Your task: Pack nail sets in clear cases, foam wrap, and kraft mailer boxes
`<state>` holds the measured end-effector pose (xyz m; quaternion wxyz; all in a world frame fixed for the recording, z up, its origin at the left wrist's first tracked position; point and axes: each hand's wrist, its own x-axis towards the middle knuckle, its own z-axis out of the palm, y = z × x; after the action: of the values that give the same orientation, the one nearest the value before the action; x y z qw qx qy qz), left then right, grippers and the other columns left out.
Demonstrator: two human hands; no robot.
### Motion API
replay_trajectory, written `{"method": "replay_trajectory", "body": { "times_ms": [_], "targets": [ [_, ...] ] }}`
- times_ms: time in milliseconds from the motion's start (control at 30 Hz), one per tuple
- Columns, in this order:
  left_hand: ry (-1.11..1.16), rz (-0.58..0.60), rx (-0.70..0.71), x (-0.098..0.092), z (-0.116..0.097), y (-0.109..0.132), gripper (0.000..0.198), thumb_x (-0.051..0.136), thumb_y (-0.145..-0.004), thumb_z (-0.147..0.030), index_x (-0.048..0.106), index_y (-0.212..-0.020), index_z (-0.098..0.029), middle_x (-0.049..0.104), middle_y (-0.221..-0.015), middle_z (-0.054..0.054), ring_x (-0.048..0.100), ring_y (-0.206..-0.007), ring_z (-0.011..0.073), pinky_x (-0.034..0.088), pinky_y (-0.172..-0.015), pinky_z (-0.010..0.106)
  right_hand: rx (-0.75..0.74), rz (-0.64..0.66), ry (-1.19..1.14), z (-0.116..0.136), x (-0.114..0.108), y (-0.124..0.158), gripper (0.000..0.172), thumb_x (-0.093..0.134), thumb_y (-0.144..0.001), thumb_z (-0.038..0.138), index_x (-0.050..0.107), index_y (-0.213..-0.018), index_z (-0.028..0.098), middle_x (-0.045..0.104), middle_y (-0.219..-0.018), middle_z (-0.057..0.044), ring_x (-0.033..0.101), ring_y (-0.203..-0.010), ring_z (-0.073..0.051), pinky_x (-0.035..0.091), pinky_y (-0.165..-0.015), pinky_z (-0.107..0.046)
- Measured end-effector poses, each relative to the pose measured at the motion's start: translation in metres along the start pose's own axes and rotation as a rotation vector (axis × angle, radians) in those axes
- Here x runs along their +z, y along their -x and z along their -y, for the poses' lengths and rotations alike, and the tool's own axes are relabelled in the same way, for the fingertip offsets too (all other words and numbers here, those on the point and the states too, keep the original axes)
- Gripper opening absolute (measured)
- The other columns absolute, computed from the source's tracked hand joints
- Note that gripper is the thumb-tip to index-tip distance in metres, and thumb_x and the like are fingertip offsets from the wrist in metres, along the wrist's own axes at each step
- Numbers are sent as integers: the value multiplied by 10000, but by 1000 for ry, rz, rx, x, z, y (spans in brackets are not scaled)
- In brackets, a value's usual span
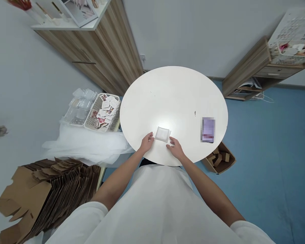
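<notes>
A small, flat, whitish square packet (162, 134), wrapped in what looks like translucent film or foam, lies near the front edge of the round white table (172, 91). Close to its left side is my left hand (147, 141), fingers apart and curved toward the packet. On the other side my right hand (175, 147) is spread, its fingertips at the packet's right edge; whether they touch it I cannot tell. Neither hand grips anything.
A blurred purple item (208, 130) lies on the table's right. Left stand a white basket (87, 118) of printed cards, clear plastic boxes (78, 106), white wrapping sheets (88, 142) and stacked flat cardboard (63, 189). A carton (225, 157) of small brown boxes sits on the floor, right.
</notes>
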<state>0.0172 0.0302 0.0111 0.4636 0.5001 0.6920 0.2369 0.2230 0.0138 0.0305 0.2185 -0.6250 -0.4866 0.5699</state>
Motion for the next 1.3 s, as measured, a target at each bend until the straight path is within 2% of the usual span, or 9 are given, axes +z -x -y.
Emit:
{"method": "replay_trajectory", "body": {
  "times_ms": [167,267,367,467,600,733,867,1033,1300],
  "targets": [
    [-8,24,31,4,-5,0,452,456,-814,-244,418,-1262,-195,501,-1228,100,523,-1038,186,442,-868,343,77,24,-59,11,8,-9,673,537,-710,393,276,-1318,272,330,-1358,-70,416,-1178,-218,461,-859,-338],
    [-34,80,86,4,-8,-2,453,476,-797,-239,441,-1247,-210,544,-1160,88,538,-993,194,467,-816,345,72,21,-45,17,17,-15,667,536,-711,387,285,-1317,269,364,-1338,-77,438,-1158,-224,465,-850,-350],
    [-23,68,94,-5,-5,-8,438,470,-793,-231,456,-1230,-205,555,-1133,85,537,-979,193,462,-817,351,63,18,-31,27,31,-25,637,520,-726,370,292,-1314,278,397,-1320,-72,454,-1142,-219,470,-840,-352],
    [21,26,68,-27,2,-17,462,472,-793,-229,418,-1250,-196,522,-1186,96,516,-1021,201,454,-827,350,66,32,-42,44,51,-40,615,514,-733,354,302,-1305,279,396,-1327,-64,462,-1137,-210,470,-843,-347],
    [51,-35,59,-72,18,-34,520,475,-790,-229,341,-1292,-204,480,-1238,103,476,-1092,219,433,-863,374,49,52,-45,75,91,-69,616,526,-727,346,315,-1301,277,420,-1309,-63,461,-1139,-208,453,-872,-357],
    [-12,-96,95,-117,36,-54,491,458,-775,-197,386,-1261,-202,425,-1285,88,378,-1193,234,355,-967,405,13,79,-18,105,135,-99,621,533,-720,333,325,-1302,272,411,-1319,-51,432,-1168,-200,430,-907,-345],
    [-52,-147,88,-150,50,-73,493,459,-750,-171,412,-1241,-186,375,-1302,99,330,-1229,232,313,-1011,396,-12,106,-8,127,169,-121,618,534,-717,319,337,-1299,251,410,-1320,-56,427,-1173,-196,416,-923,-344],
    [-32,-180,91,-171,54,-92,486,455,-739,-161,432,-1225,-176,391,-1261,97,363,-1206,212,308,-1024,356,1,84,-31,143,190,-142,635,548,-701,313,344,-1295,219,420,-1306,-66,429,-1164,-183,392,-949,-329],
    [-41,-156,94,-180,52,-106,520,460,-746,-163,392,-1261,-176,383,-1298,94,320,-1237,224,272,-1047,376,17,64,-38,160,195,-156,626,553,-693,303,357,-1283,227,422,-1296,-60,413,-1168,-176,374,-960,-324]
  ]
}}
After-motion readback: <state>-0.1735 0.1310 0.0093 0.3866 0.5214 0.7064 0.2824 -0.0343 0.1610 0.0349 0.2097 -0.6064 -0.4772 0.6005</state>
